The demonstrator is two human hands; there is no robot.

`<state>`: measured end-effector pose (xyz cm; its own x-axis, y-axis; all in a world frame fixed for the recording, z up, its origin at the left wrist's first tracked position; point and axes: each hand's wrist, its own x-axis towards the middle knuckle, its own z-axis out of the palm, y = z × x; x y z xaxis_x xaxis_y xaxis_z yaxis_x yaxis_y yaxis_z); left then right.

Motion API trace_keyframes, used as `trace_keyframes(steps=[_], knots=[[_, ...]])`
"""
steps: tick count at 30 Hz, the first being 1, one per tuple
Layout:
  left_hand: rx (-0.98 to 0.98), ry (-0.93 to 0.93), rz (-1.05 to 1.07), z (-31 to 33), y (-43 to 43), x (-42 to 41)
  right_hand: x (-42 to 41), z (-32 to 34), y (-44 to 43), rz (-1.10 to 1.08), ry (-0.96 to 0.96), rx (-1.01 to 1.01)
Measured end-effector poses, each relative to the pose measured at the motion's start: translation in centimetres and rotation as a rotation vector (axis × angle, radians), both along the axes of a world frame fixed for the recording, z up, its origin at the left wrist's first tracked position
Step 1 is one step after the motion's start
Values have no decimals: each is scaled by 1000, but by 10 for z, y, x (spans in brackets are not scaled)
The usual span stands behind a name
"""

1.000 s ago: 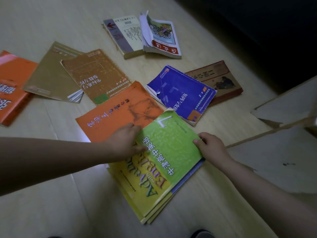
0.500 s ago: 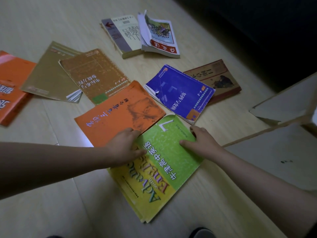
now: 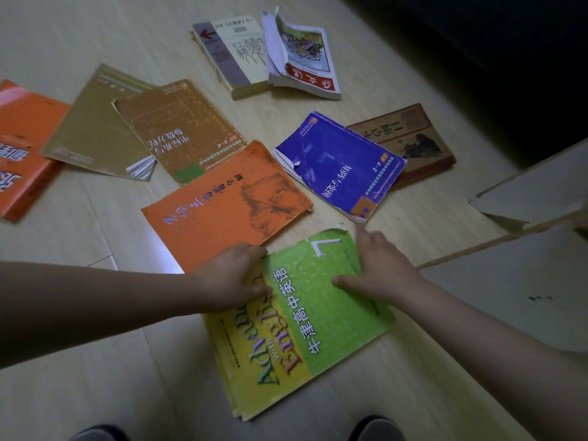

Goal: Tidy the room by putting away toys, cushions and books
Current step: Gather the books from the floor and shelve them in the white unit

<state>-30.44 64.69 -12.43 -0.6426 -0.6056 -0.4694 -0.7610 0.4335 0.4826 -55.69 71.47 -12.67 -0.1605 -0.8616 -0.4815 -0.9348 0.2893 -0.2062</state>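
Several books lie scattered on a pale wooden floor (image 3: 413, 224). Nearest me is a small stack topped by a green and yellow English textbook (image 3: 305, 329). My left hand (image 3: 235, 278) rests on its left edge, fingers curled over the cover. My right hand (image 3: 378, 268) lies flat on its upper right part with fingers spread. An orange book (image 3: 222, 205) lies just beyond the left hand, and a blue book (image 3: 340, 163) beyond the right hand. Further off are two brown books (image 3: 178, 128), an orange one at the far left (image 3: 22, 148), a dark red one (image 3: 410, 138) and two thick paperbacks (image 3: 235, 52).
Flat pale cardboard panels (image 3: 521, 281) lie on the floor at the right, close to my right arm. The top right corner is dark and I cannot make out what is there. Two shoe tips (image 3: 375, 428) show at the bottom edge.
My right hand slid from the stack's right edge up onto the green cover, toward its top corner. The books under the green one are now squared up beneath it. The left hand stayed put.
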Motion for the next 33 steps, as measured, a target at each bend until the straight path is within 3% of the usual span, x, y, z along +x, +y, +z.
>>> trace_keyframes(steps=[3,7,19,33], knots=[[-2,-33,-7,-2,2,1,19,4,-11,414,74,-139],[-8,-77,-11,0,-1,-1,41,1,-37,665,146,19],[-2,-179,24,-3,-8,2,55,3,-58,618,151,194],[156,-236,13,-1,-8,-3,36,0,-31,487,-14,58]])
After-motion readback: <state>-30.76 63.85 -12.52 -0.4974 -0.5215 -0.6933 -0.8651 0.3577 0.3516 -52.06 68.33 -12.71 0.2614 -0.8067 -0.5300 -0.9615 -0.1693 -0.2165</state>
